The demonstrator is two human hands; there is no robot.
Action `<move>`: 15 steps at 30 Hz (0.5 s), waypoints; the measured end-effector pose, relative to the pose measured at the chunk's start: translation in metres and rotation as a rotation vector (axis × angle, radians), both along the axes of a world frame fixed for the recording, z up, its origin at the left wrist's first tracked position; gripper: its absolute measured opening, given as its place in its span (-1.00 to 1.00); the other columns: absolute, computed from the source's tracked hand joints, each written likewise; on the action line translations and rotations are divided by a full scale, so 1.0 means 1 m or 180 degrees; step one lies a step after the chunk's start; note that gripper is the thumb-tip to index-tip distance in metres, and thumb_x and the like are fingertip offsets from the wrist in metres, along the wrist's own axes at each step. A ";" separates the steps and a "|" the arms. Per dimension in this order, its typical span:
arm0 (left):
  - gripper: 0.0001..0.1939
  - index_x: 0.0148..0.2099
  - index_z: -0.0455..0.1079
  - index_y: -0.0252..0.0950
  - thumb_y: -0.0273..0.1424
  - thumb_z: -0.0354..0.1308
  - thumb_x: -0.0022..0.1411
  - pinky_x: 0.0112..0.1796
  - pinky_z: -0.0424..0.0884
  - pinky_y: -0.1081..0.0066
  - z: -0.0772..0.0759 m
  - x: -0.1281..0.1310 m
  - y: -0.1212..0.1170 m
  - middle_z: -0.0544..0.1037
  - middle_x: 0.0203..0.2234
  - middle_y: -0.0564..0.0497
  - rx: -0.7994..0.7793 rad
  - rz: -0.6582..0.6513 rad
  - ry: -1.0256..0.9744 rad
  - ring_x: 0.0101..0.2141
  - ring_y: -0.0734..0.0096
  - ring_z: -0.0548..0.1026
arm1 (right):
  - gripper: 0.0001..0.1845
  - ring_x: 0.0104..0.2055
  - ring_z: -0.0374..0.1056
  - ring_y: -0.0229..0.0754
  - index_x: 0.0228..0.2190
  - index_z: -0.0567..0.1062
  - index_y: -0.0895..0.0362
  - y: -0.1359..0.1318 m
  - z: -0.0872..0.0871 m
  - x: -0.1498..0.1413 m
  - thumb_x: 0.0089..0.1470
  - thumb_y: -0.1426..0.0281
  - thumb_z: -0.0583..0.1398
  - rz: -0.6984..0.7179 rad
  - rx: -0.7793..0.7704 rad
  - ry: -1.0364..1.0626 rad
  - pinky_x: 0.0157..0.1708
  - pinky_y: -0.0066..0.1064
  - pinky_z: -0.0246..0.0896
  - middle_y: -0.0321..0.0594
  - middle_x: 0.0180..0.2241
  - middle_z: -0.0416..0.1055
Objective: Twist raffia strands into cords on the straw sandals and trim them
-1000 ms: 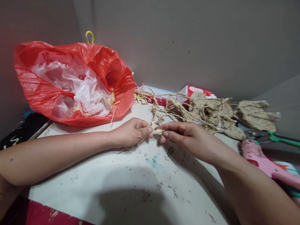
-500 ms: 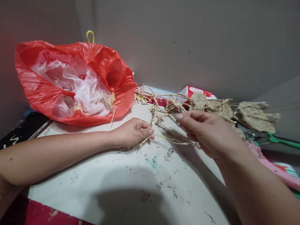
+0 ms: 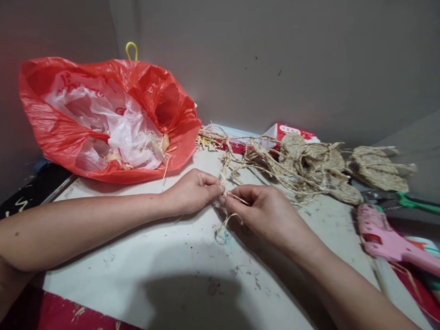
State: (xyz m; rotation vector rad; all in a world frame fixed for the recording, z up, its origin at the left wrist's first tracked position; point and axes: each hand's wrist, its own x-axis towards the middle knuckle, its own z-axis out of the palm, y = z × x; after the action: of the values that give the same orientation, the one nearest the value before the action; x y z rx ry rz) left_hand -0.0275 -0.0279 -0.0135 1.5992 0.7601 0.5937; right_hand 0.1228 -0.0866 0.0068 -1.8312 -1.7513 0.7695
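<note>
A thin tan straw cord (image 3: 224, 165) runs down from the tangle at the back to my two hands, which meet at the middle of the white table (image 3: 188, 268). My left hand (image 3: 194, 191) pinches the cord's near end between thumb and fingers. Right beside it, my right hand (image 3: 263, 209) is closed on the straw strands at the same spot, fingertips almost touching the left thumb. Loose strand ends (image 3: 228, 222) curl out below the fingers. Exactly how the strands cross is hidden by the fingertips.
A red plastic bag (image 3: 128, 74) with white plastic and straw scraps stands at back left. Woven straw pieces (image 3: 322, 160) lie at back right, before a red-and-white box (image 3: 295, 131). A pink glue gun (image 3: 387, 238) and green-handled pliers (image 3: 422, 205) lie at the right edge.
My right hand has come left and toward me, from over the cords to beside my left hand. The strand stretched between the hands is now gathered at the fingertips.
</note>
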 end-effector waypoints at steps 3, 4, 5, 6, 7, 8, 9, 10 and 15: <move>-0.68 -0.62 0.13 -0.32 -0.33 0.02 0.12 -0.56 -0.02 0.51 0.000 0.000 0.000 0.10 -0.70 0.18 0.0082 -0.0035 0.0063 -0.61 0.62 0.05 | -0.74 -0.66 0.01 -0.36 -0.73 0.29 0.13 0.000 0.002 0.002 -0.10 0.35 0.10 0.0028 -0.0011 0.0071 -0.68 -0.50 -0.12 -0.36 -0.74 0.17; -0.67 -0.63 0.11 -0.32 -0.33 0.01 0.13 -0.57 -0.04 0.51 0.001 0.000 -0.001 0.07 -0.70 0.18 0.0101 -0.0044 0.0081 -0.61 0.63 0.03 | -0.77 -0.67 0.03 -0.36 -0.71 0.30 0.13 0.000 0.004 0.003 -0.10 0.36 0.11 0.0026 -0.0162 0.0249 -0.69 -0.51 -0.11 -0.36 -0.73 0.19; -0.67 -0.63 0.10 -0.32 -0.33 0.01 0.14 -0.57 -0.05 0.51 0.002 0.000 -0.001 0.06 -0.70 0.19 0.0106 -0.0055 0.0093 -0.61 0.63 0.02 | -0.78 -0.68 0.06 -0.36 -0.69 0.31 0.13 0.000 0.006 0.005 -0.10 0.35 0.12 0.0017 -0.0357 0.0485 -0.69 -0.51 -0.09 -0.35 -0.72 0.22; -0.67 -0.63 0.10 -0.32 -0.34 0.01 0.14 -0.57 -0.05 0.51 0.003 -0.001 -0.002 0.06 -0.70 0.19 0.0090 -0.0062 0.0101 -0.62 0.63 0.02 | -0.79 -0.69 0.09 -0.35 -0.67 0.33 0.13 0.001 0.009 0.008 -0.10 0.33 0.14 0.0017 -0.0554 0.0741 -0.70 -0.51 -0.07 -0.34 -0.71 0.26; -0.67 -0.62 0.11 -0.32 -0.35 0.01 0.14 -0.57 -0.05 0.51 0.005 0.000 -0.002 0.07 -0.71 0.19 0.0049 -0.0062 0.0109 -0.62 0.64 0.02 | -0.79 -0.69 0.11 -0.35 -0.64 0.35 0.13 0.002 0.011 0.012 -0.09 0.30 0.16 0.0017 -0.0711 0.0968 -0.70 -0.51 -0.04 -0.33 -0.70 0.29; -0.68 -0.62 0.14 -0.32 -0.35 0.02 0.14 -0.58 -0.05 0.52 0.006 0.000 -0.003 0.08 -0.71 0.19 -0.0021 -0.0059 0.0117 -0.63 0.64 0.02 | -0.78 -0.70 0.13 -0.35 -0.62 0.37 0.13 0.003 0.013 0.016 -0.09 0.27 0.19 0.0021 -0.0812 0.1134 -0.71 -0.51 -0.02 -0.32 -0.69 0.30; -0.69 -0.62 0.17 -0.33 -0.36 0.03 0.13 -0.59 -0.05 0.52 0.008 0.000 -0.003 0.10 -0.72 0.20 -0.0123 -0.0057 0.0131 -0.64 0.65 0.02 | -0.77 -0.71 0.13 -0.35 -0.60 0.39 0.14 0.005 0.014 0.020 -0.10 0.25 0.21 0.0037 -0.0864 0.1223 -0.71 -0.51 -0.02 -0.33 -0.69 0.31; -0.71 -0.61 0.20 -0.34 -0.37 0.04 0.13 -0.60 -0.06 0.53 0.010 0.000 -0.003 0.11 -0.73 0.20 -0.0256 -0.0050 0.0152 -0.66 0.66 0.02 | -0.76 -0.72 0.11 -0.36 -0.59 0.41 0.14 0.007 0.015 0.024 -0.10 0.23 0.23 0.0064 -0.0884 0.1231 -0.72 -0.51 -0.04 -0.34 -0.69 0.30; -0.79 -0.55 0.32 -0.34 -0.41 0.08 0.11 -0.68 -0.14 0.52 0.017 0.001 -0.004 0.10 -0.83 0.23 -0.0922 0.0003 0.0266 -0.76 0.67 -0.03 | -0.68 -0.74 0.02 -0.37 -0.56 0.47 0.14 0.016 0.015 0.041 -0.08 0.13 0.23 0.0097 -0.0827 0.0801 -0.76 -0.50 -0.11 -0.41 -0.75 0.15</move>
State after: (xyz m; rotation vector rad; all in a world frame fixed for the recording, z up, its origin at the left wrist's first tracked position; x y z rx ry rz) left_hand -0.0262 -0.0321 0.0038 1.3622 0.8675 0.3984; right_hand 0.1635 -0.0709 0.0222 -1.7779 -1.5797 1.2316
